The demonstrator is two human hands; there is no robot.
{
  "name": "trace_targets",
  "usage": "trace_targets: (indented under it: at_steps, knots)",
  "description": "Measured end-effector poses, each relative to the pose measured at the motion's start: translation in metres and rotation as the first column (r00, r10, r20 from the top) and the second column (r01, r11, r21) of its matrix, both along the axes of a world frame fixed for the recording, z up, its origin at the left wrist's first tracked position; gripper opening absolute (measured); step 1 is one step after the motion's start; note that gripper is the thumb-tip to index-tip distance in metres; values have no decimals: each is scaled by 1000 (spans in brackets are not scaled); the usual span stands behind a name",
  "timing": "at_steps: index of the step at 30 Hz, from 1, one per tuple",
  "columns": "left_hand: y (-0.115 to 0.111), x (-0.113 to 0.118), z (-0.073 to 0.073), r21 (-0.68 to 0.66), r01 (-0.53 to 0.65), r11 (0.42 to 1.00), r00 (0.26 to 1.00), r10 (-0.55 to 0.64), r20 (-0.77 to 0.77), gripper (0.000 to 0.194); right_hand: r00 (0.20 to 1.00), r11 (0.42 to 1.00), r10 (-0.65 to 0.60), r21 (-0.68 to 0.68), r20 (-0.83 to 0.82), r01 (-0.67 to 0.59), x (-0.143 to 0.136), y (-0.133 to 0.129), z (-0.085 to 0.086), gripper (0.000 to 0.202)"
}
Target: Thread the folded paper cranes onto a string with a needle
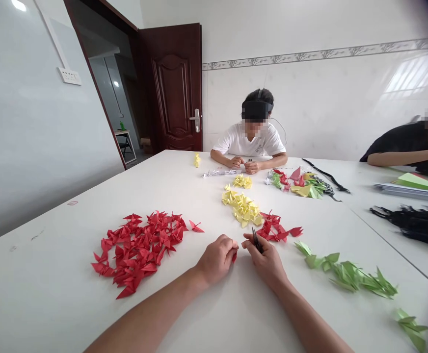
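Note:
My left hand (218, 257) is closed, with a small piece of red folded paper (234, 256) showing between its fingers. Just to its right, my right hand (267, 260) holds a dark pointed tool (257, 241), its tip up and away from me. The two hands are close but apart. A large pile of red paper cranes (151, 242) lies to the left, with one single red crane (197, 227) beside it. Beyond my right hand are more red cranes (276, 229) and a cluster of yellow cranes (244, 208).
Green cranes (354, 277) lie to the right. Farther back are mixed coloured cranes (306, 184), black cords (416, 223) and stacked paper (416, 189). A person in white (253, 139) sits across the table (70, 255); another person in black (405, 142) leans at the right.

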State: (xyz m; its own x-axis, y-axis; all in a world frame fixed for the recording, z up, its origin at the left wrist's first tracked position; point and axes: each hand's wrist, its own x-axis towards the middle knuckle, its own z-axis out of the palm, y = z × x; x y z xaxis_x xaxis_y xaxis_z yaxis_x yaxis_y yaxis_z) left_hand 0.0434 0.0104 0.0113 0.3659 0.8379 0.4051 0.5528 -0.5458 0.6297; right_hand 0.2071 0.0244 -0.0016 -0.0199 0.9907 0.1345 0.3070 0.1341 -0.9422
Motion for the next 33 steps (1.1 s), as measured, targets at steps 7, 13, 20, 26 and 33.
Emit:
trace_targets:
  at_steps: [7, 13, 20, 26, 33]
  knots:
    - [17, 0, -12, -273, 34, 961, 958, 47, 285, 31, 1000, 1000, 8, 16, 22, -8, -3, -2, 1, 47]
    - [24, -4, -15, -393, 80, 916, 895, 107, 433, 36, 1000, 1000, 2, 13, 30, -2, -3, -4, -1, 46]
    - [28, -4, -10, -428, 51, 902, 818, 208, 536, 37, 957, 990, 82, 84, 278, -110, -8, -9, 5, 37]
    - [25, -3, -8, -421, 49, 906, 826, 200, 528, 29, 912, 985, 114, 78, 395, -157, -11, -9, 7, 35]
    - [25, -2, -8, -408, 25, 913, 831, 207, 515, 17, 914, 982, 103, 107, 393, -157, -10, -8, 0, 34]
